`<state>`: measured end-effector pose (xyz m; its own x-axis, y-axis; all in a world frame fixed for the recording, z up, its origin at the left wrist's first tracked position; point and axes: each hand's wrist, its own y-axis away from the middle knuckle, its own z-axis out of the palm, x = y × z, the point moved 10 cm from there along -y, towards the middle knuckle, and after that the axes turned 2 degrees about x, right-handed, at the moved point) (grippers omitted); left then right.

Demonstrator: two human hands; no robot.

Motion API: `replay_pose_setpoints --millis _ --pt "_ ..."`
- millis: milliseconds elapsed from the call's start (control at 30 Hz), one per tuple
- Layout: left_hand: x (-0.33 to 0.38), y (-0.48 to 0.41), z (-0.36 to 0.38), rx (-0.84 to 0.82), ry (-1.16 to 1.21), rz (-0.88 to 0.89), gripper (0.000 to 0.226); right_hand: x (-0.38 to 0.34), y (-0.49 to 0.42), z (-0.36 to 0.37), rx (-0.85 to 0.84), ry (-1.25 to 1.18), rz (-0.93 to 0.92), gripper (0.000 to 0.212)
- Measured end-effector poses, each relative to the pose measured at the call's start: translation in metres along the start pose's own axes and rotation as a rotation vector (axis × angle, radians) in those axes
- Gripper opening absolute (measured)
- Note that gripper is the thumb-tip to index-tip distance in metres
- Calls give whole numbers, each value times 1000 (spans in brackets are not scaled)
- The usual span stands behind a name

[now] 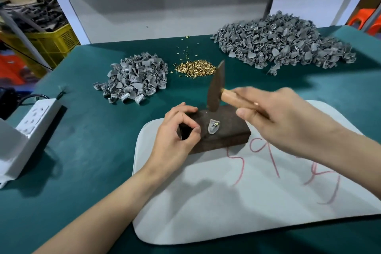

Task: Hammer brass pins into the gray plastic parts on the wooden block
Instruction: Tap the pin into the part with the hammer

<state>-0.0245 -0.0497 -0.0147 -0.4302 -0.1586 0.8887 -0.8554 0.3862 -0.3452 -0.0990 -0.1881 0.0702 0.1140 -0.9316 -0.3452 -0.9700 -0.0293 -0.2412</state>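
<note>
A right hand [284, 117] is gripping a hammer [215, 90] by its handle, the head hanging just above a wooden block [231, 130]. A gray plastic part [213, 129] with a brass pin [216, 124] is lying on the block. The left hand [175, 132] is curling its fingers around the block's left end.

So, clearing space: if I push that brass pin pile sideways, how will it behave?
The brass pin pile is loose, so it would probably scatter; strays already lie beyond it. Tiny pins look light and may roll.

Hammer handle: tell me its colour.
Light tan wood; the hammer handle shows best in the head view.
</note>
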Motion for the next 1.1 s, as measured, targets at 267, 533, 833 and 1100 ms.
replay_pose_setpoints --millis 267,533,833,1100 --pt "7 2 0 11 -93 46 11 10 3 3 57 -67 23 36" --pt "26 1 12 13 -414 145 40 52 3 12 88 -261 223 14" --pt "42 -10 20 37 -504 216 4 62 -24 57 -5 -1001 500 28" --pt "47 -4 19 107 -583 312 4 48 -46 73 18 -739 415 25"
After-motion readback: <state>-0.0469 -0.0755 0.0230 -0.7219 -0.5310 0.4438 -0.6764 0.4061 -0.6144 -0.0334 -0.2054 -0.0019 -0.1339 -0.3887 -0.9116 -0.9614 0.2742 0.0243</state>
